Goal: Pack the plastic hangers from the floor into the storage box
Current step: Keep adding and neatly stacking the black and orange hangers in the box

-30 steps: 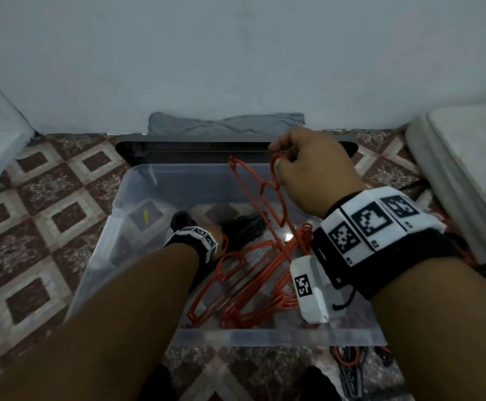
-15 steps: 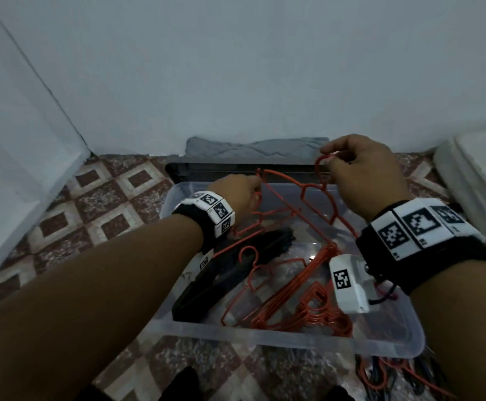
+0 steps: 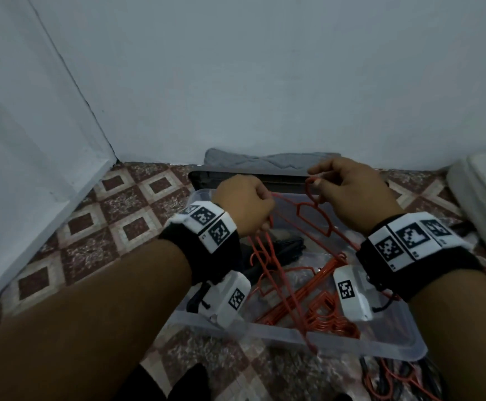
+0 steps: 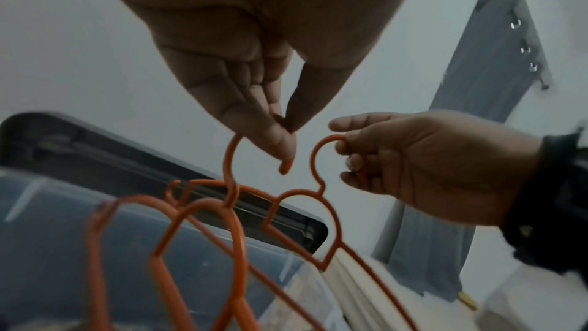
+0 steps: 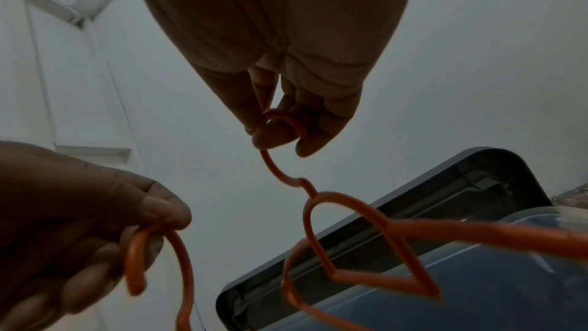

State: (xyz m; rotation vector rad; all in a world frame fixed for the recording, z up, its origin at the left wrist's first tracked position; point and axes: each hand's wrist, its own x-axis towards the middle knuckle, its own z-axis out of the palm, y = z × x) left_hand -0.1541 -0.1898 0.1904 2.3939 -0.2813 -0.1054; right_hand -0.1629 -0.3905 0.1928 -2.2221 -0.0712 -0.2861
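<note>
From the left, my left hand (image 3: 243, 208) pinches the hook of one orange hanger (image 4: 197, 241) and my right hand (image 3: 348, 192) pinches another hanger's hook (image 4: 321, 147) – both raised over the clear box (image 3: 279, 334), apparently to untangle them – more hangers (image 3: 317, 302) lie inside.

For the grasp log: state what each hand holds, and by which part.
Left hand pinches one orange hanger by its hook; right hand pinches another orange hanger by its hook.

Floor hangers (image 3: 392, 380) cut off by bottom edge, lower right of head view; black item in box (image 3: 267, 256) half hidden behind left wrist, unidentifiable.
</note>
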